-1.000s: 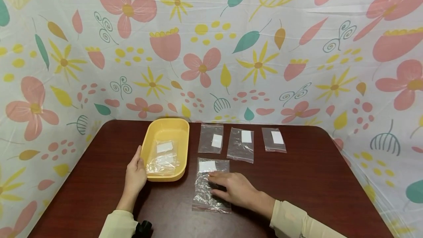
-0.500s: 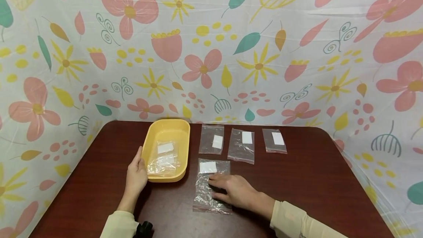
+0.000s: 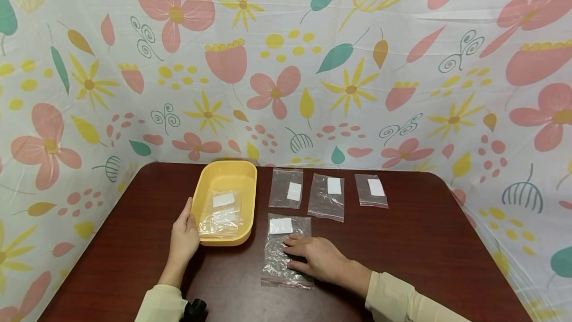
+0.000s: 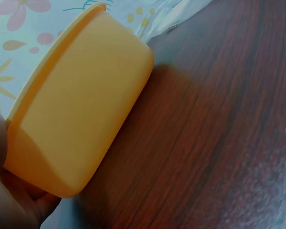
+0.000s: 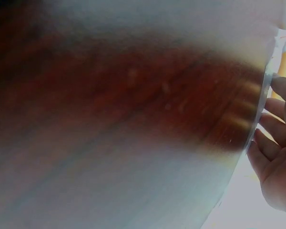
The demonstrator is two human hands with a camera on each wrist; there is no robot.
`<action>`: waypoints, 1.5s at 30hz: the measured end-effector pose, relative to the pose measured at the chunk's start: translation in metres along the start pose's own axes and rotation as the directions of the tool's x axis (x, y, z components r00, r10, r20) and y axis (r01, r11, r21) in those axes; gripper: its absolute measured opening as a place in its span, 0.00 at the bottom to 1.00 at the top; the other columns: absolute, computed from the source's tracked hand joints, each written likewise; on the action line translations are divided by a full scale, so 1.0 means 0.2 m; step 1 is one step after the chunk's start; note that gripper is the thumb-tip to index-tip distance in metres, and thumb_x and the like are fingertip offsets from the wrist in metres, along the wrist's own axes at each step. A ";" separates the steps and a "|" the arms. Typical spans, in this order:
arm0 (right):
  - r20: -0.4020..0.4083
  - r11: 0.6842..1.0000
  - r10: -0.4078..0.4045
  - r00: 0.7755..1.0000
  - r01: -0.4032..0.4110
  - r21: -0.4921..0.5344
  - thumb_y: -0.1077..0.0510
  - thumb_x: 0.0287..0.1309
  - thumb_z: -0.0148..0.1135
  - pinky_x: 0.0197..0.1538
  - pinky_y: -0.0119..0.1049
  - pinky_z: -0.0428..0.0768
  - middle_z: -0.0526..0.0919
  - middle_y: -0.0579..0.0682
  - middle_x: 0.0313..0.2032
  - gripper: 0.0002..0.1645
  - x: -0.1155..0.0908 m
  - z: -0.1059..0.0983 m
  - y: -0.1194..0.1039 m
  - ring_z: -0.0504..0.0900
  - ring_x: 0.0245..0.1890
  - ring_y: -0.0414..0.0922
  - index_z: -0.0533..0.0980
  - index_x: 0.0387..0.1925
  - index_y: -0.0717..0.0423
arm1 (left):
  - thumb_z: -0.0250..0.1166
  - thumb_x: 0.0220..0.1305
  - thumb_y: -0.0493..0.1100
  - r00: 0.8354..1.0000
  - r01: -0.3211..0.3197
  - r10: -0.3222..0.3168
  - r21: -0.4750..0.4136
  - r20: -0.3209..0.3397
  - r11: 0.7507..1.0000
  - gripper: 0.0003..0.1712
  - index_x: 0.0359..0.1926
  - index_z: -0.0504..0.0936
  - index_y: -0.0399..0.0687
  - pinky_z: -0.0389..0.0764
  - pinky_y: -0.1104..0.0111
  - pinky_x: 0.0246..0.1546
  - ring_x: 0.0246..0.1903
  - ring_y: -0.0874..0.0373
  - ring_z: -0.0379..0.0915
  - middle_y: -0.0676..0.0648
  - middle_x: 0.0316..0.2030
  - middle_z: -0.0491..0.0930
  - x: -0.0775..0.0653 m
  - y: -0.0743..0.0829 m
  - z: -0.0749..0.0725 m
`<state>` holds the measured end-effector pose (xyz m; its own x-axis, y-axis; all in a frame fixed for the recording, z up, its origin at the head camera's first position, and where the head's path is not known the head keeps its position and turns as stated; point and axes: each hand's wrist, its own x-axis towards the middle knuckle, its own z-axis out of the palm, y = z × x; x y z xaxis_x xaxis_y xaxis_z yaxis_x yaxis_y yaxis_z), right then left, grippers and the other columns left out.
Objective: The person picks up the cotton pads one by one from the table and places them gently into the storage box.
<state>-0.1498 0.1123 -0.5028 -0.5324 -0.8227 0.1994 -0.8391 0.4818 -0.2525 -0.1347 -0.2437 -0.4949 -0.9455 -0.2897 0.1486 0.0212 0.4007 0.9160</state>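
Observation:
At the left of the table, my left hand point(image 3: 184, 232) grips the near left side of a yellow plastic tray point(image 3: 239, 175). In the left wrist view, the thumb lies on the tray's outer wall point(image 4: 81, 100) and the other fingers reach under its end. Inside the tray lie clear zip bags point(image 3: 223, 200) with white labels. My right hand point(image 3: 319, 258) rests with loosely spread fingers on a larger clear zip bag point(image 3: 274, 260), which lies flat and wrinkled with a white label at its far left corner. Its fingertips point(image 5: 275, 82) touch the surface in the right wrist view.
Three more clear zip bags with white labels lie in a row along the back: a left one point(image 3: 281, 189), a middle one point(image 3: 321, 202) and a smaller right one point(image 3: 368, 194). A flowered cloth point(image 3: 277, 63) hangs behind the dark wooden table point(image 3: 424, 252).

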 end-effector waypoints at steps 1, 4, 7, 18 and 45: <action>-0.001 1.000 0.000 1.000 0.000 -0.001 0.48 0.65 0.66 0.61 0.42 0.77 0.80 0.49 0.61 0.23 0.00 0.00 0.00 0.76 0.63 0.45 0.83 0.58 0.52 | 0.41 0.78 0.30 1.000 0.002 -0.002 0.001 0.000 1.000 0.29 0.77 0.54 0.35 0.52 0.47 0.72 0.74 0.40 0.46 0.35 0.75 0.53 0.00 0.00 0.00; -0.002 1.000 0.001 1.000 -0.001 0.001 0.48 0.65 0.66 0.60 0.42 0.77 0.80 0.49 0.61 0.23 0.00 0.00 0.00 0.76 0.63 0.45 0.83 0.58 0.52 | 0.41 0.78 0.31 1.000 0.008 -0.008 0.003 0.000 1.000 0.29 0.77 0.55 0.36 0.52 0.48 0.72 0.74 0.40 0.47 0.36 0.75 0.54 0.00 0.00 0.00; -0.004 1.000 0.001 1.000 -0.001 0.006 0.48 0.65 0.67 0.60 0.42 0.77 0.80 0.49 0.61 0.23 0.00 0.00 0.00 0.76 0.63 0.45 0.83 0.58 0.52 | 0.41 0.79 0.31 1.000 0.011 -0.011 -0.001 0.005 1.000 0.29 0.77 0.54 0.36 0.52 0.48 0.72 0.74 0.40 0.46 0.36 0.75 0.53 -0.01 0.00 0.00; -0.033 1.000 -0.021 0.999 0.020 -0.010 0.48 0.64 0.67 0.59 0.41 0.78 0.81 0.50 0.60 0.20 0.01 0.01 -0.02 0.78 0.61 0.46 0.85 0.54 0.53 | 0.41 0.78 0.30 1.000 0.030 -0.030 0.012 0.002 0.999 0.30 0.78 0.53 0.38 0.52 0.48 0.72 0.74 0.41 0.46 0.37 0.75 0.53 0.00 0.00 -0.01; -0.122 0.996 -0.090 0.988 0.086 -0.039 0.56 0.61 0.69 0.52 0.38 0.82 0.85 0.47 0.53 0.11 0.00 0.02 -0.01 0.83 0.55 0.43 0.88 0.46 0.49 | 0.41 0.78 0.30 1.000 0.010 -0.010 -0.013 0.007 1.000 0.30 0.78 0.53 0.37 0.52 0.49 0.72 0.74 0.41 0.46 0.36 0.75 0.53 -0.01 0.01 0.00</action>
<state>-0.1478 0.1099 -0.5069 -0.4641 -0.8198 0.3354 -0.8855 0.4206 -0.1974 -0.1333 -0.2429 -0.4934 -0.9478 -0.2880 0.1371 0.0158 0.3868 0.9220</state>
